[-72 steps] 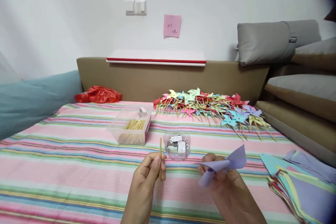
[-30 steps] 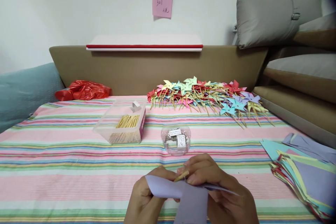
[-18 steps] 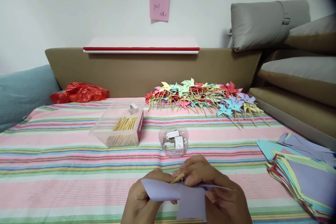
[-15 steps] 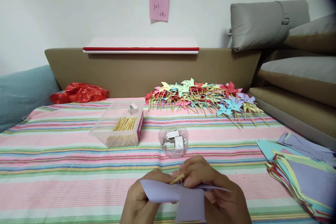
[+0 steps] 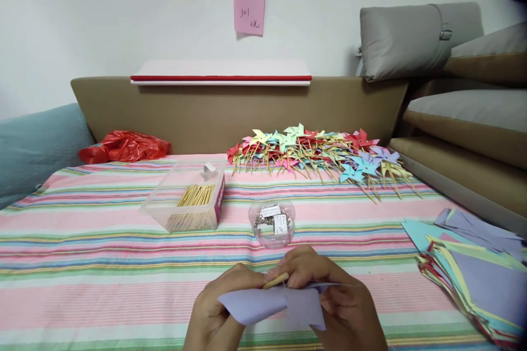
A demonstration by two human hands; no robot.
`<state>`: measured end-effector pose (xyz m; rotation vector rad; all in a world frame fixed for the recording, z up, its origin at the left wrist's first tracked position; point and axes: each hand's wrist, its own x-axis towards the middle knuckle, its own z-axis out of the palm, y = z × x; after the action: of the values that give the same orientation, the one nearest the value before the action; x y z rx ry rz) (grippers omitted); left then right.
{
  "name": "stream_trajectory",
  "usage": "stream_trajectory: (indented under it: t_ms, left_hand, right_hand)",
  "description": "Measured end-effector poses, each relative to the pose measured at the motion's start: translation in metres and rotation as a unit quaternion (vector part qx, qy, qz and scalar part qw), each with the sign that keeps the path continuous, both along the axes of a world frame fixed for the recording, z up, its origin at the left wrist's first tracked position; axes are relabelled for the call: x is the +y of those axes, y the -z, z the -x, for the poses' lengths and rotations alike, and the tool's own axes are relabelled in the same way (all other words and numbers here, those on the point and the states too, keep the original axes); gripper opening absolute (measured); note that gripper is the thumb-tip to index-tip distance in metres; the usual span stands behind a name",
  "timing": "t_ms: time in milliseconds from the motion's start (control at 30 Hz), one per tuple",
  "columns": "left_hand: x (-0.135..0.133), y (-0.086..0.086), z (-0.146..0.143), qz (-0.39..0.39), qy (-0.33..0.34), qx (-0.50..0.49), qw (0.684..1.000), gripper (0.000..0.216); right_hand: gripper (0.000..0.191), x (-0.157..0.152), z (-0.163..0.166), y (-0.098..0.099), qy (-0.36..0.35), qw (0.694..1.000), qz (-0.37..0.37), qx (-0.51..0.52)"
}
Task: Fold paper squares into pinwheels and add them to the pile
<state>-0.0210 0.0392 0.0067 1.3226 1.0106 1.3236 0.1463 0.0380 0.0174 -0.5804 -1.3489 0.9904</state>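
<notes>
Grips a bamboo stick (image 5: 276, 281) in the fingers of the left hand (image 5: 220, 296) and pinches a lilac paper pinwheel (image 5: 255, 305) in those of the right hand (image 5: 335, 273), hands close together above a striped cloth (image 5: 102, 274), low in the view. Shows plain, matte paper: one blade broad and curled to a point at left, another squarish and drooping at the middle, a third thin and nearly edge-on at right. Bares only the stick's blunt, slanting end above the paper. Sits near a clear plastic dish (image 5: 273, 241), just beyond the fingertips, and farther from a clear plastic box (image 5: 162, 210) of sticks. Has a wide stretch of cloth at left, a narrower one before a paper stack (image 5: 486, 285) at right. Ends at the back in a brown panel (image 5: 230, 115), with heaped pinwheels (image 5: 304, 151) before it.
</notes>
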Motion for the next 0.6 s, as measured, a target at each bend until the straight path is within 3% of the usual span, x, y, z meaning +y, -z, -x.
stream_trajectory:
  t_ms: [200,600]
  left_hand:
    - [-0.0016,-0.0050,0.0009,-0.052,-0.017,0.005,0.998,0.027]
    - [-0.0034,-0.0094,0.0102,-0.111,0.018,0.061,0.992,0.016]
  right_hand:
    - [0.006,0.0007,-0.0007,0.0030,-0.053,0.998,0.019,0.020]
    - [0.007,-0.0005,0.0027,0.0000,-0.047,0.996,0.020,0.077]
